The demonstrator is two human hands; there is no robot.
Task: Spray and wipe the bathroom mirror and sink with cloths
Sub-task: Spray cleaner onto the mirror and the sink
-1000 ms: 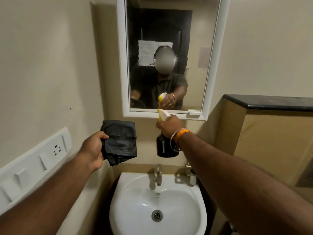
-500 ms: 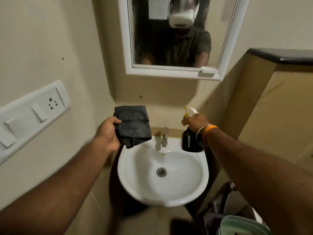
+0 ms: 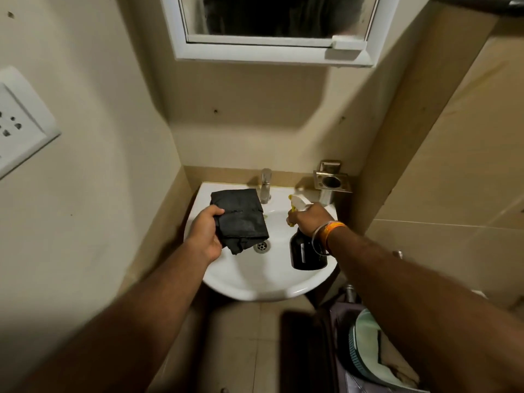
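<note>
Two hands are in view: the left hand at about 9 o'clock from the drain, the right hand at about 2 o'clock from it. There is one cloth, black, and one spray bottle. One sink has one tap at 12 o'clock and one drain. One mirror is above. One metal holder is on the wall, and one socket plate at far 9 o'clock. Two bangles are on the right wrist.
</note>
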